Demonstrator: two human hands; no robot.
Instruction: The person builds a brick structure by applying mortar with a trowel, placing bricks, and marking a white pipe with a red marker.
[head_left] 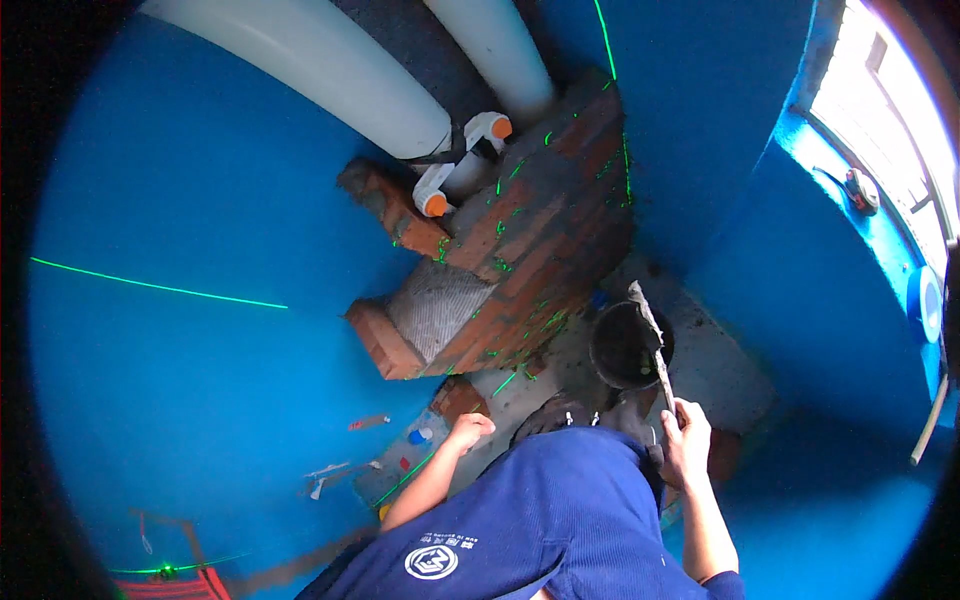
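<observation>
The right hand [688, 440] grips the near end of a mortar-smeared tool [655, 338], perhaps to keep fingers off its caked far part, which points to eleven o'clock and overlaps the dark bucket [606, 352] in this view. At nine o'clock from it, the left hand [468, 432] is loosely curled with nothing visible inside; I cannot tell whether it is closed. Beyond the bucket, toward ten o'clock, stands brickwork [545, 250] crossed by green laser marks [502, 230], likely cast for alignment.
</observation>
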